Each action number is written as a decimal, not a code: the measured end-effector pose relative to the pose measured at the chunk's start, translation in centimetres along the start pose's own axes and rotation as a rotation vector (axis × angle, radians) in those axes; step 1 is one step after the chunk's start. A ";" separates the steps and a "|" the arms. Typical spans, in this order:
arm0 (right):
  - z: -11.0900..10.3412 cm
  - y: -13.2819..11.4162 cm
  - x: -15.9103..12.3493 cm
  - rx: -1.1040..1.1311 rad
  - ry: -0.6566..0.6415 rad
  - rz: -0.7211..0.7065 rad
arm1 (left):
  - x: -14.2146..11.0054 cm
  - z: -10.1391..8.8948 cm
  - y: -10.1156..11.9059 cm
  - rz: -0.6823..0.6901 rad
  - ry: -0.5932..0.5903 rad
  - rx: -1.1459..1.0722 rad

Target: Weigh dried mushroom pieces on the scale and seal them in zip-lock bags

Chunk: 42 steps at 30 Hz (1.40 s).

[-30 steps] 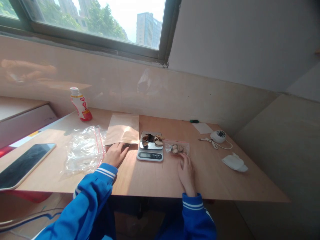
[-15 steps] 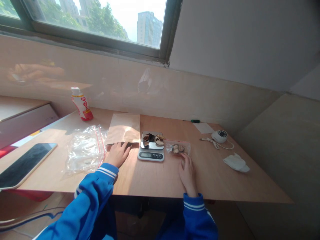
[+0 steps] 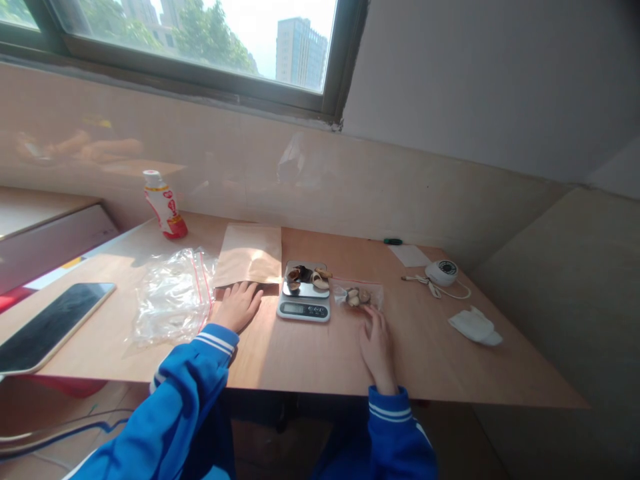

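Fingers of my right hand (image 3: 377, 350) are loosely open and hold nothing, their tips just short of the small clear zip bag (image 3: 376, 297) of dried pieces (image 3: 356, 296), which lies straight ahead of them. From the head camera, the bag's long axis runs along the front edge of the worktop (image 3: 310, 360), with the right hand clearly nearer than the left. My left hand (image 3: 238, 307) lies open and empty beyond the kitchen scale (image 3: 303, 310), fingertips at the brown paper bag (image 3: 249, 257).
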State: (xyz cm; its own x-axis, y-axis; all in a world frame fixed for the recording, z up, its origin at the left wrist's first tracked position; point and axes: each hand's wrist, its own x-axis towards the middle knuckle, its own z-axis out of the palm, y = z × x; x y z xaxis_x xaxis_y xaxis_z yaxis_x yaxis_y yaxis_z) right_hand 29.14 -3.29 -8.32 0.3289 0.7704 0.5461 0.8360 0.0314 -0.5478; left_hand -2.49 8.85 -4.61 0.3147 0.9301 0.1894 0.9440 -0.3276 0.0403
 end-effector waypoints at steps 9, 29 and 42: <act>-0.1 0.0 0.0 -0.017 -0.025 0.022 | -0.2 0.0 0.0 -0.031 0.051 0.005; 0.0 0.1 0.1 -0.007 -0.020 0.002 | -0.6 0.1 -0.7 0.100 0.251 -0.216; 0.0 0.1 0.0 -0.019 -0.019 0.006 | -0.7 0.5 -1.5 0.160 0.326 -0.451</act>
State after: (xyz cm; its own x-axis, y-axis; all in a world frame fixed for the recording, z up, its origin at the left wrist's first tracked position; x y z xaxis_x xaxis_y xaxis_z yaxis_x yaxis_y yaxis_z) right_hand 29.23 -3.25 -8.34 0.3261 0.7824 0.5307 0.8421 0.0147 -0.5391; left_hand -4.06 8.73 -5.27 0.3356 0.7876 0.5168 0.7289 -0.5646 0.3871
